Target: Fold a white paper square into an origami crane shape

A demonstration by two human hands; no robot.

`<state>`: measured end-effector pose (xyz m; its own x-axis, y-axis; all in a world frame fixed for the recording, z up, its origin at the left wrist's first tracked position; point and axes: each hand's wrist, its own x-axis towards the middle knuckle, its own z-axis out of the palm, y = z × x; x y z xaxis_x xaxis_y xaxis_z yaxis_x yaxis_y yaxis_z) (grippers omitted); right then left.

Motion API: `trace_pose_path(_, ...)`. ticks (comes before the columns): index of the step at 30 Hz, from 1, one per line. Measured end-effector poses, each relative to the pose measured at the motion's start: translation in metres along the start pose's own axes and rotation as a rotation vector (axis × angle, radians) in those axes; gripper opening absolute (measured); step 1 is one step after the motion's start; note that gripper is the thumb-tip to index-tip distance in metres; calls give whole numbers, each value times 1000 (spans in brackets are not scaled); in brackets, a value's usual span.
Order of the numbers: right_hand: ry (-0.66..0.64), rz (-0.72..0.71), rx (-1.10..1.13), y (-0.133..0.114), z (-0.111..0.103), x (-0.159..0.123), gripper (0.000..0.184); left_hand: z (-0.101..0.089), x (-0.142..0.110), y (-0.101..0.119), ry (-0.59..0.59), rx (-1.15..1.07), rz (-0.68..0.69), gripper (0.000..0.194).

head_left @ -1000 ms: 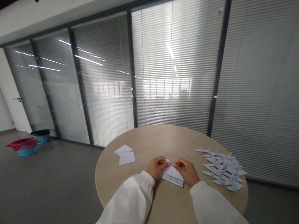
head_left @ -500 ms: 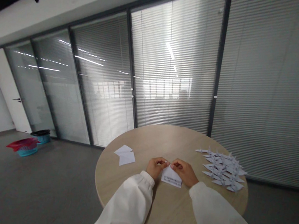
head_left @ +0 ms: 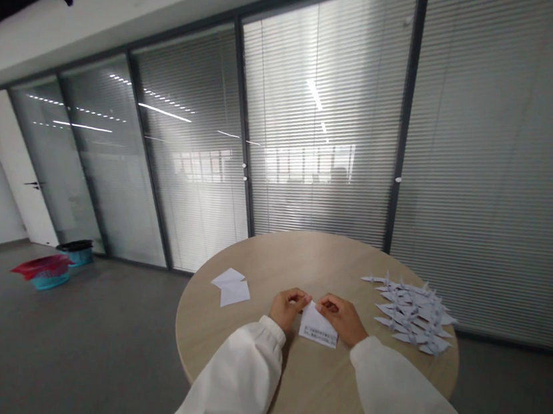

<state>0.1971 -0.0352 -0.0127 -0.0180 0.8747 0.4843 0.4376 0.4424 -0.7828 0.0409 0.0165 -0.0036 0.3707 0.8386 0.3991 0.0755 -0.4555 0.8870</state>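
A folded sheet of white paper with printed lines near its lower edge is between my hands, over the middle of the round table. My left hand is closed, thumb and forefinger pinched at the sheet's upper left corner. On the upper right part of the paper, my right hand grips with bent fingers and covers some of that side. The fingertips of both hands are close together but apart. To the right of my right hand lies a group of folded paper cranes, several of them with pointed wings.
White paper pieces lie at the left of the round wooden table. Beyond the table stands a glass partition with blinds. On the floor at the left are a blue bin with a red liner and a bin with a black liner.
The paper has shifted very slightly to the right. My left fingertips have parted a little from the right ones. The cranes and the loose paper lie as before.
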Motion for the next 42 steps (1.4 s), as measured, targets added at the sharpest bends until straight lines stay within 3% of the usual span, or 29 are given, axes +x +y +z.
trace_pose_path(10,21,-13,-38,-3,-2,0,20,4,-1,-2,-77,-68,-62,34)
trace_pose_path(13,24,-1,-53,-2,-3,0,19,5,-1,0,-51,-68,-91,35)
trace_pose_path(20,-31,21,44,3,2,1,24,3,-2,7,24,70,0,34)
trace_pose_path(25,-15,19,33,3,0,2,25,1,-1,6,110,44,13,35)
trace_pose_path(30,28,13,-37,1,-4,1,21,3,0,1,25,15,-8,36)
trace_pose_path(34,11,-1,-51,0,-3,1,22,3,0,-5,-26,128,-7,36)
trace_pose_path(42,3,26,56,10,0,2,24,-1,1,-3,63,200,31,33)
